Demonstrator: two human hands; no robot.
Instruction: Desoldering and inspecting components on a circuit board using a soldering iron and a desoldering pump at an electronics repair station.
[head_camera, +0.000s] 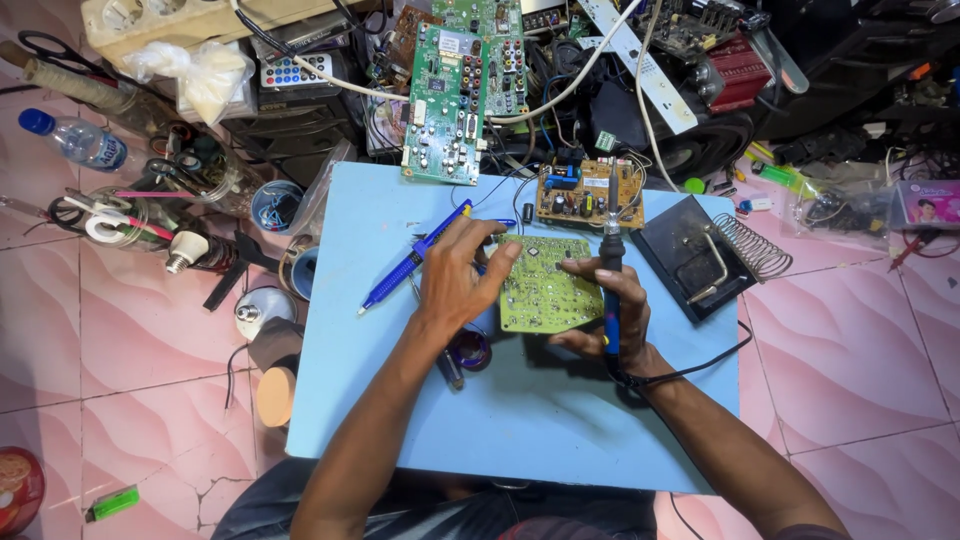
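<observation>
Gripping a soldering iron (611, 262) with its blue handle wrapped in curled fingers, the right hand (612, 318) points the tip upward, away from the body, along the right edge of a green circuit board (545, 285). The left hand (462, 275) rests on the left side of that board, its fingers bent and spread over the edge, holding it against the pale blue work mat (520, 410). Just left of the left hand lies a blue desoldering pump (412, 260), slanted across the mat. Below the left hand, close to the wrist, sits a small round dark tin (470, 350). Beyond the right hand lies a smaller brown circuit board (588, 194), and to its right a black iron stand (700, 255) with a coiled wire holder. Farther up from the left hand stands a long green circuit board (442, 100). Far to the right of the right hand lies a purple and pink flat package (928, 204) bearing a small printed picture. Well left of the left hand lies a clear bottle (78, 140) with a blue cap and label.
</observation>
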